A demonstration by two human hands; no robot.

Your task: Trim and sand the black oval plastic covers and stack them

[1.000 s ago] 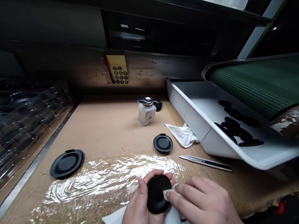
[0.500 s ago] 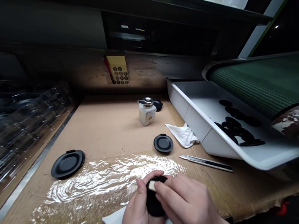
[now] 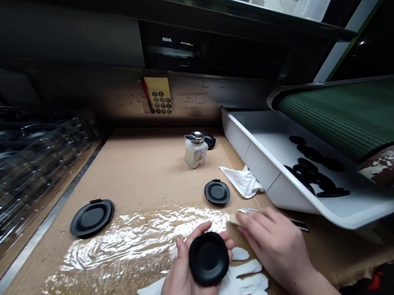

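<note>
Cupped in my left hand [image 3: 181, 285] is a black, rounded disc-like lid [image 3: 209, 259], its dished face turned up. My right hand [image 3: 281, 247] is apart from it to the right, fingers pinched on a small cream-coloured block [image 3: 233, 220] that is partly hidden. Below both hands, white gloves [image 3: 248, 288] lie on the cardboard. A utility knife [image 3: 301, 225] lies behind my right hand, which covers its middle. Farther off are a small black lid [image 3: 217, 192] and a larger black lid [image 3: 92, 218] at the left.
A white pump bottle [image 3: 195, 154] stands at mid-table, with another black piece [image 3: 210, 141] behind it. To the right, a white cloth [image 3: 243, 182] lies against a white tray [image 3: 275, 169] of black pieces, beside a green conveyor belt [image 3: 377, 110]. Clear plastic trays [image 3: 14, 174] are stacked left.
My right hand has moved off the black lid to the right, taking the cream block with it. The lid's face and more of the gloves now show; my left hand stays in place.
</note>
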